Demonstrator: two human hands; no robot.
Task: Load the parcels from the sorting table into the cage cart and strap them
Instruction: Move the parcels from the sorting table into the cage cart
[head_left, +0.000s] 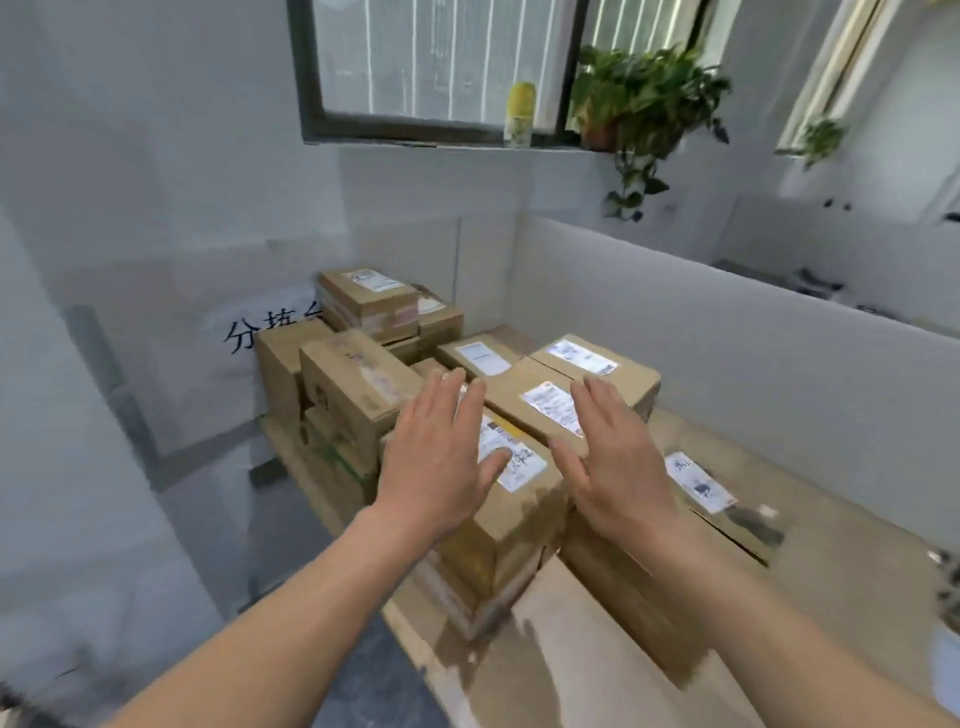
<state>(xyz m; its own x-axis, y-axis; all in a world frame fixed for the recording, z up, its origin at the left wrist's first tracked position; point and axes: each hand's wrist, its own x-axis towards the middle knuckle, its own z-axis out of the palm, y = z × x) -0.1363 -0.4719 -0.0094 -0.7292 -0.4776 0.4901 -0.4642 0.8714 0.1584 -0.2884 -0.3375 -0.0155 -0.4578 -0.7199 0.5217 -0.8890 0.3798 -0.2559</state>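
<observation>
Two bare forearms reach in from the near edge, and both hands are open, fingers straight and flat, held apart and gripping nothing. The left hand (441, 457) is spread over the nearest parcel stack (498, 540), its thumb lying across the white shipping label (514, 462) on the top carton; whether the palm touches the cardboard I cannot tell. The right hand (610, 467) is just to the right of it, over the gap between that stack and a long parcel (545, 400) behind.

Every parcel is a closed brown cardboard carton, most with a white printed label on top, and all sit on the wooden tabletop (571, 660). The near stack is several cartons high. To its right lies a low flat carton (698, 486), also labelled. On the left, tall cartons (353, 395) stand on a lower one crossed by green tape (332, 457). Farther back, two labelled cartons (480, 358) lie side by side, and at the far end smaller cartons (369, 296) are piled against the wall beside a white sheet with black Chinese characters (244, 335).

A white partition (727, 332) runs along the right. On the windowsill beyond stand a yellow-topped bottle (521, 111) and a pot (597, 136) holding a trailing green plant (644, 98)
</observation>
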